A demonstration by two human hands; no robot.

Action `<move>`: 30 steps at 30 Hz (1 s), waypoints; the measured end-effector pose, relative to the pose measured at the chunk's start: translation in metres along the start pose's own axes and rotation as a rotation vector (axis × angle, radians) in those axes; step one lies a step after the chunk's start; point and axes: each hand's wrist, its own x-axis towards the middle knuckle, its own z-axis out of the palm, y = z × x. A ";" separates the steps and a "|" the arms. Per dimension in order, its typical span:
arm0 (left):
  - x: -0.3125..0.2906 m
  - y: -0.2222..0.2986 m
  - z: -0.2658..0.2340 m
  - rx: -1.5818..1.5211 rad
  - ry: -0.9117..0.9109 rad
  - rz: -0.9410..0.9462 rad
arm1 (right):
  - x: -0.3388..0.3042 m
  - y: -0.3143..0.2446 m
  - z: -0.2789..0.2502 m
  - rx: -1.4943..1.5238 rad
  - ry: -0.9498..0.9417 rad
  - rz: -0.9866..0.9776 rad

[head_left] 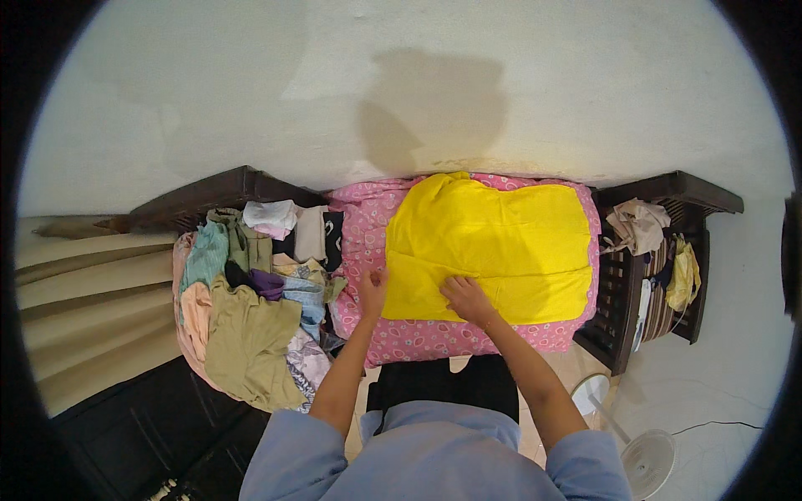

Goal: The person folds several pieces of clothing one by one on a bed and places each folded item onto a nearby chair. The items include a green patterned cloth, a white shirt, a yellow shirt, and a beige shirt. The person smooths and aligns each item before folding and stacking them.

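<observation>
A yellow cloth [493, 250] lies spread over a pink patterned cover [426, 340], with creases running across it and its far left part bunched up. At the cloth's left edge is my left hand [373, 292], its fingers curled in and closed at the hem. My right hand [466, 298] rests on top of the cloth near its front edge, fingers apart and pressing lightly on the fabric. The cloth under my right palm is hidden.
To the left is a heap of mixed clothes [251, 321] beside a dark wooden frame [242, 185]. A dark slatted rack [614, 321] on the right holds crumpled garments [639, 225]. A wall [535, 108] stands behind the cover. A white stand fan [649, 461] is at lower right.
</observation>
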 end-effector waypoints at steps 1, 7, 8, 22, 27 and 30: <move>-0.008 -0.005 -0.003 0.083 -0.028 0.070 | -0.003 -0.001 0.001 -0.049 -0.015 0.009; -0.018 -0.021 -0.012 0.123 -0.159 0.105 | -0.005 -0.002 0.014 0.017 0.004 0.023; -0.016 -0.019 -0.014 0.138 -0.181 0.098 | -0.006 -0.004 0.007 0.035 0.028 0.023; -0.024 0.021 -0.031 0.393 -0.194 0.068 | -0.021 -0.005 -0.006 0.132 0.157 -0.005; 0.023 -0.011 0.017 -0.205 -0.081 -0.280 | 0.002 0.001 -0.006 0.072 0.171 0.051; 0.035 -0.007 0.029 -0.182 -0.033 -0.276 | 0.002 0.012 0.000 0.130 0.142 0.058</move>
